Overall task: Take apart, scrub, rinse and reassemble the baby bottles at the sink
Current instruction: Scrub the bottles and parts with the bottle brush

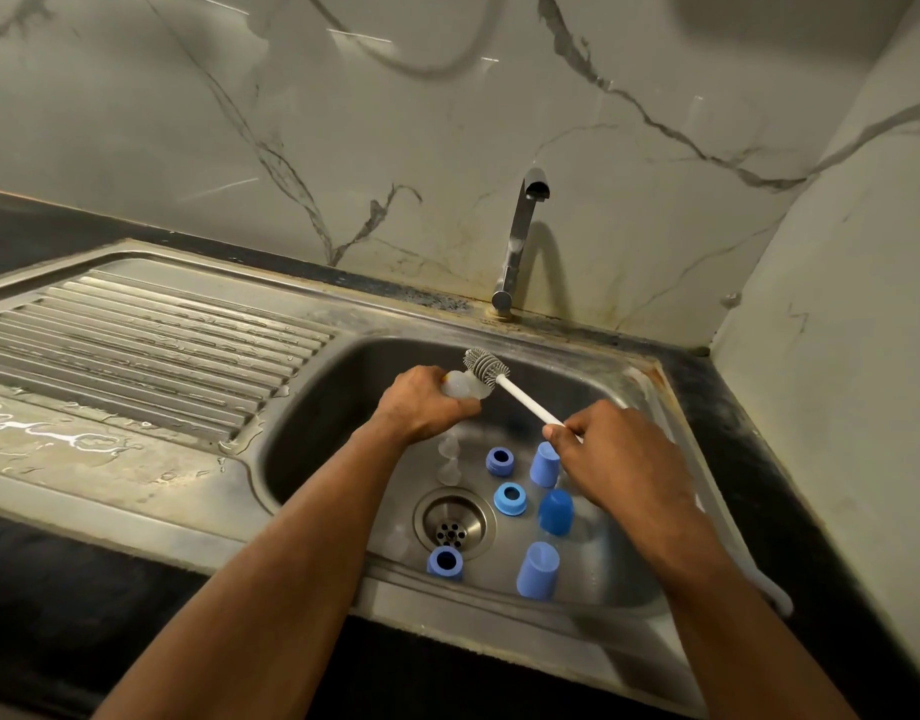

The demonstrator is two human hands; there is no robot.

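My left hand [426,407] grips a clear silicone bottle teat [460,386] over the steel sink basin [343,387]. My right hand [608,454] holds the white handle of a bottle brush, and its grey bristle head [486,367] touches the teat. On the basin floor lie three blue screw rings [500,460] [510,498] [445,562] and three blue caps [545,464] [555,511] [538,570]. Clear teats [450,459] lie below my left hand. Clear bottle bodies to the right of the caps are hard to make out.
The drain [453,523] sits in the middle of the basin floor. A chrome tap [520,236] stands behind the basin with no water running. A wet ribbed draining board [135,350] stretches to the left. A marble wall closes in on the right.
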